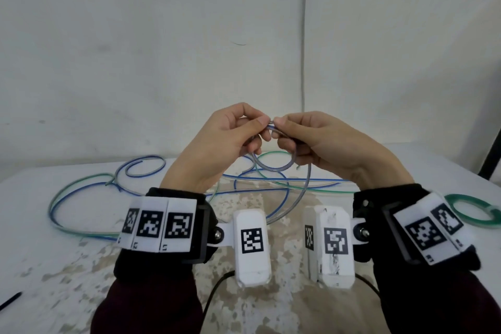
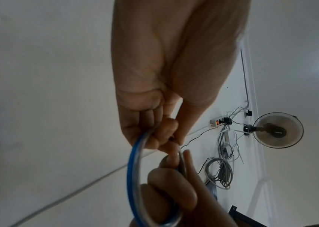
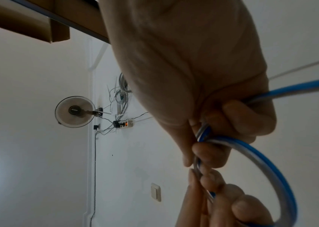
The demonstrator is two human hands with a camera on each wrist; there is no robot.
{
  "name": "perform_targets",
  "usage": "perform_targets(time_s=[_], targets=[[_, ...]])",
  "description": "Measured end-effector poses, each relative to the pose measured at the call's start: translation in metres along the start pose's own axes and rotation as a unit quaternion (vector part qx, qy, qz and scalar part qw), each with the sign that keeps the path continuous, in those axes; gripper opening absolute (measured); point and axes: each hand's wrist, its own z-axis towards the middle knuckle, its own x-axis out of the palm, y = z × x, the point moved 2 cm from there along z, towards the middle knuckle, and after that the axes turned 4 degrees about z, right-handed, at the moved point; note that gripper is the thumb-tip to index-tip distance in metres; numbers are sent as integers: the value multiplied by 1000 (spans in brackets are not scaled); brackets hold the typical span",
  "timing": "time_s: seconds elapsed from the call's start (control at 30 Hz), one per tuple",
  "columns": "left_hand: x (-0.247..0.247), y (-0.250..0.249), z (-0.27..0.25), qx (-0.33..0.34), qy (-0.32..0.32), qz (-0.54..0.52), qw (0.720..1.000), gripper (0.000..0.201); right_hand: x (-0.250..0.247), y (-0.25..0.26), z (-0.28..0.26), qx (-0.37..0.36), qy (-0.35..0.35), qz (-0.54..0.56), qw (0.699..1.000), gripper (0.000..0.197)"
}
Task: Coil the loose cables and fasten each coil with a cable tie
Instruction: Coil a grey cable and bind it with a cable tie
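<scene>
Your left hand (image 1: pixel 227 135) and right hand (image 1: pixel 311 138) both pinching a small loop of blue-and-clear cable (image 1: pixel 273 165), fingers curled, slack trailing onto the table (image 1: pixel 40 266)

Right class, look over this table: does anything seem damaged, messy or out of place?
The tabletop is worn, its white coat flaked off in brown patches. Loose blue and green cables sprawl tangled across it, while one green coil lies neat at the right.
</scene>
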Motion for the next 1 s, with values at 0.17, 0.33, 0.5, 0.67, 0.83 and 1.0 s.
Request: perform_targets(time_s=[0.17,0.33,0.5,0.67,0.83,1.0], targets=[[5,1,0,-45,21,3,999,12,-1,-2,1,13,-53,-56,997,19],[9,4,-1,-78,52,59,994,26,2,0,0,22,-59,-91,994,18],[11,3,0,-67,53,51,995,42,3,3,-1,4,-60,-71,996,20],[11,2,2,-49,-28,-13,998,37,2,0,6,-32,-68,-60,995,32],[12,2,4,-63,-44,-46,996,36,6,-5,13,-19,-71,105,992,33],[9,1,3,-73,11,-43,996,31,16,0,15,-32,-76,67,994,35]])
